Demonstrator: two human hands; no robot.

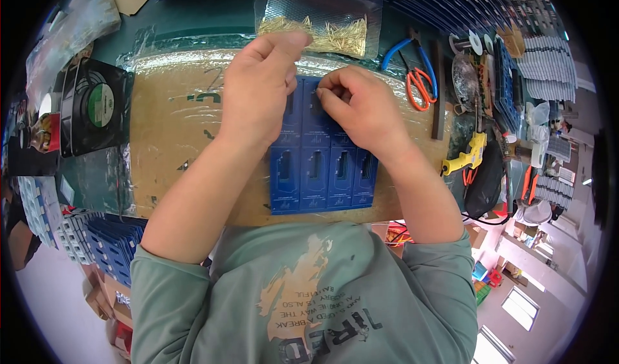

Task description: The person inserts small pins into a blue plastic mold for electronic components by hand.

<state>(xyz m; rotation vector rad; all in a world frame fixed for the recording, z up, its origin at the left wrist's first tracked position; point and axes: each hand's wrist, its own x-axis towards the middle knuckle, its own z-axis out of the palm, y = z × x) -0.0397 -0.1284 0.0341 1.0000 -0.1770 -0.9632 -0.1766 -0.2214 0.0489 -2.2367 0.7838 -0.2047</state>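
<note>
A blue circuit board panel (pixel 300 178) with rows of rectangular cut-outs lies flat on a brown cardboard sheet in front of me. My right hand (pixel 362 106) is at the panel's upper right, thumb and forefinger pinched together at its surface; whatever is between them is too small to make out. Over the panel's upper left corner is my left hand (pixel 263 80), its fingers curled and fingertips by the near edge of a clear tray (pixel 284 0). Thin brass-coloured pins (pixel 342 38) lie heaped in that tray. The left fingertips' contents, if any, cannot be seen.
Blue-handled cutters (pixel 422 58) and orange-handled pliers (pixel 420 90) lie right of the tray, beside a dark bar (pixel 439 93). Further right are a yellow glue gun (pixel 469 156) and solder spools (pixel 476 43). A black fan (pixel 97 106) stands at left. Stacked blue boards (pixel 445 6) line the back.
</note>
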